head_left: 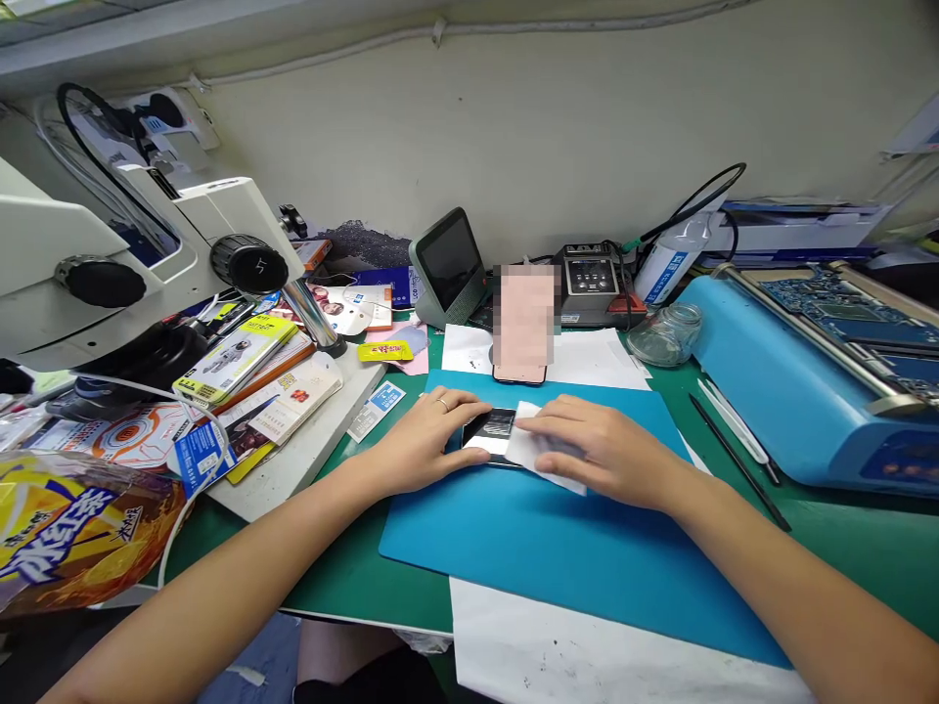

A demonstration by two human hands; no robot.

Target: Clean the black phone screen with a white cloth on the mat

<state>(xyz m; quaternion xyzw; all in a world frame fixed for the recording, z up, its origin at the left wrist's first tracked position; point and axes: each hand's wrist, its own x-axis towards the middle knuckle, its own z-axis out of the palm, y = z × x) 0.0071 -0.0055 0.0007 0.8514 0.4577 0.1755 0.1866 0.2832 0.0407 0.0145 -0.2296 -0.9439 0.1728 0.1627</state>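
A dark, glossy flat device (488,428), which looks like a phone, lies on the blue mat (514,518). My left hand (432,440) grips its left end between thumb and fingers. My right hand (598,455) holds a white cloth or wipe (524,440), pressed on the device's right part, with the fingers closed over it. The cloth and hand hide the device's right end. Just behind the mat stands an upright phone (522,328) with a blurred screen.
Left, a microscope (183,244) overhangs boxes (235,360) and a snack bag (80,528). Behind are a small display (449,264), a control unit (593,284) and a glass jar (667,334). Right, tweezers (734,420) lie near a blue machine (792,401).
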